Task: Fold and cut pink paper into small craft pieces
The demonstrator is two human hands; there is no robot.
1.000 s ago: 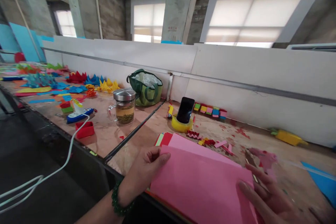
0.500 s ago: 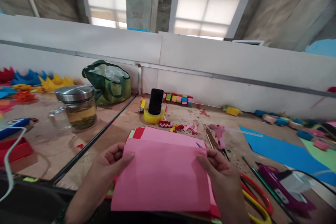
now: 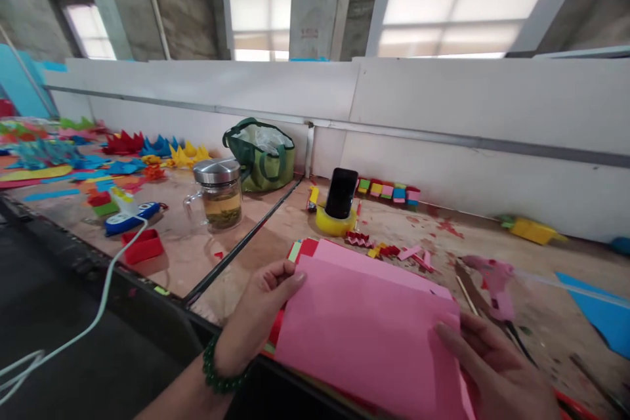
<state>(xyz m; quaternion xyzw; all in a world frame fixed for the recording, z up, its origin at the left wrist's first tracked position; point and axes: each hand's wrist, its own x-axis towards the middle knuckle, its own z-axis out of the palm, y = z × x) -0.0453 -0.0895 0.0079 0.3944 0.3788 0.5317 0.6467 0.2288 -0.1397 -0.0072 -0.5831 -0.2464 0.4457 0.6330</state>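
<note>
A sheet of pink paper (image 3: 369, 335) is stretched between my two hands near the table's front edge. My left hand (image 3: 268, 298) pinches its upper left corner, thumb on top; a green bead bracelet circles that wrist. At the upper right corner, my right hand (image 3: 492, 361) grips the same sheet with its thumb on the face. Beneath and behind it lies a stack of coloured paper, with another pink sheet (image 3: 374, 266), a red sheet (image 3: 309, 247) and a bit of light green showing. How far the held sheet is lifted off the stack I cannot tell.
Behind the paper, a phone (image 3: 342, 193) leans upright in a yellow tape roll (image 3: 335, 223), near folded paper scraps (image 3: 386, 251). A pink glue gun (image 3: 495, 285) lies on the right. Leftward stand a lidded glass mug (image 3: 220, 200), a green bag (image 3: 266, 161) and a red paper box (image 3: 142, 247).
The view has turned left, so everything sits further right, and more of the left table shows. Both hands keep hold of the pink sheet's upper corners.
</note>
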